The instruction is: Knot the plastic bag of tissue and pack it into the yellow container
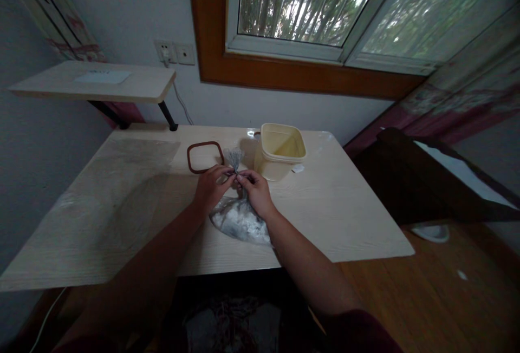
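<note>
The left hand (212, 186) and right hand (257, 193) meet at the gathered neck of a clear plastic bag (241, 223), thumbs and fingers of both clamped on it, close together. The bag, with whitish contents, lies on the pale table (325, 201) near its front edge, its loose top fanning out beyond the fingertips. Behind the hands stands an open yellowish container (270, 166); left of it lies a brown rounded-square frame (206, 143)
</note>
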`<state>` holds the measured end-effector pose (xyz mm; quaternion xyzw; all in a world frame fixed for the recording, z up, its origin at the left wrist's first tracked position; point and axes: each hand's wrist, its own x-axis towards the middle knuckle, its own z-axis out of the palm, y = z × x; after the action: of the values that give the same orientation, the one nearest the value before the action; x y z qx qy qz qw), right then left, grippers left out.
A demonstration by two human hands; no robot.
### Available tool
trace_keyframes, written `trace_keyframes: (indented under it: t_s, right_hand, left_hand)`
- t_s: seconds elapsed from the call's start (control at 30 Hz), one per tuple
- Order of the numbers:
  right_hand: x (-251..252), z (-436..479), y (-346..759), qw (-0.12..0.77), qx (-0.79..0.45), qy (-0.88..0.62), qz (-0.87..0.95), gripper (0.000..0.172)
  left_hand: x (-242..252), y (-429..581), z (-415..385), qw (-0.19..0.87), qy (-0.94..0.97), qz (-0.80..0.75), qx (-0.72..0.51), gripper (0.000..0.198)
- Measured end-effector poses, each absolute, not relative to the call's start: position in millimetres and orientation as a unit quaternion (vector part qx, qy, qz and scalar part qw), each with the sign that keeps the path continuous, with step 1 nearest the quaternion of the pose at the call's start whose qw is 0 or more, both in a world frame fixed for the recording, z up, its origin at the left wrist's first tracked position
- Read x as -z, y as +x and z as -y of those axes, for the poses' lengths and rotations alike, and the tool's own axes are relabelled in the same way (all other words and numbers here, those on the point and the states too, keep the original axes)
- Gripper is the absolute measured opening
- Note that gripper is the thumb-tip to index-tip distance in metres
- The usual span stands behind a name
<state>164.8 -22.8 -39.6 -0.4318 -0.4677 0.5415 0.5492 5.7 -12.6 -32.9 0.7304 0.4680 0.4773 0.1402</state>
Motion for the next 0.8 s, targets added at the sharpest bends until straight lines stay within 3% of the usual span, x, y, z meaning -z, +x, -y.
trace_keyframes:
  t_s: [0.6,0.8]
  right_hand:
    - [42.2,23.7,169.0,0.518,-0.603,-0.426,0.432,0.035]
    - [43.2,24.9,167.2,0.503,-0.574,-0.427,0.485,0.036]
  left_hand:
    - [29.7,2.9,10.9,0.194,0.738,-0.456,-0.458,0.007]
    - [34.4,4.0,9.8,0.244,0.703,-0.485,-0.460,0.008]
